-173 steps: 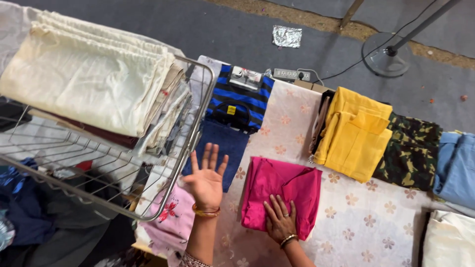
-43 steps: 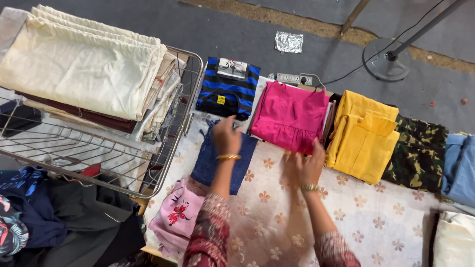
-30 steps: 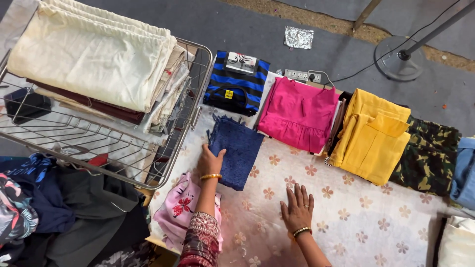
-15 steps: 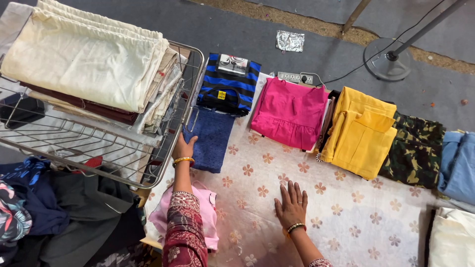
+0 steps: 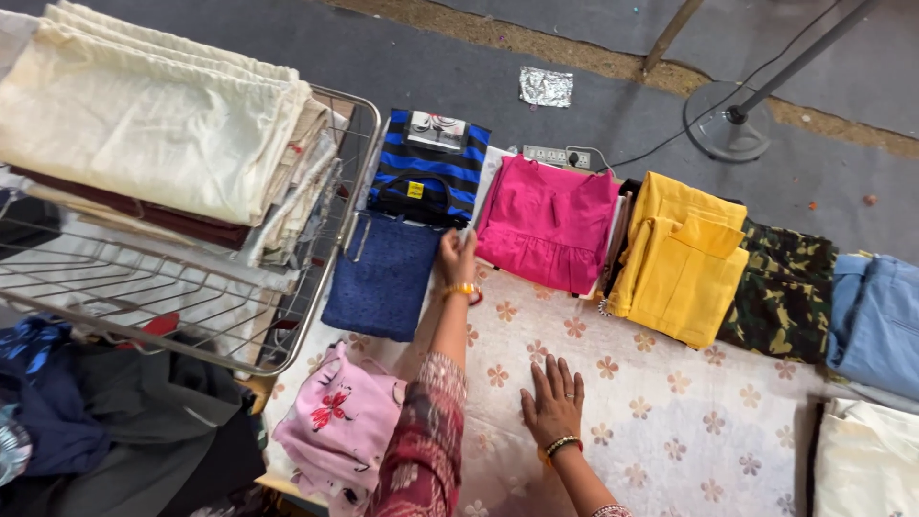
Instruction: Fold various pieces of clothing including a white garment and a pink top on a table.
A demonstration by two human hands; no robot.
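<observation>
My left hand [image 5: 457, 257] grips the right top corner of a folded dark blue garment [image 5: 383, 278] that lies on the floral table cloth [image 5: 689, 421]. Just beyond it lies a blue and black striped garment [image 5: 426, 168]. To its right is a folded pink garment [image 5: 549, 222]. My right hand [image 5: 552, 402] rests flat on the cloth with fingers spread, holding nothing. A light pink garment with a red flower print [image 5: 340, 426] sits at the table's near left corner, beside my left sleeve.
A wire rack [image 5: 191, 316] at left carries stacked cream cloths [image 5: 153, 134]. Right of the pink garment lie folded yellow [image 5: 682, 254], camouflage [image 5: 783, 287], light blue [image 5: 876, 311] and white [image 5: 866, 464] garments. A power strip [image 5: 550, 155] and a fan base [image 5: 728, 120] are behind the table.
The pink garment was moved from the table's middle to the back row. My left hand shifted the dark blue garment and now reaches up to its right top corner. My right hand lies flat.
</observation>
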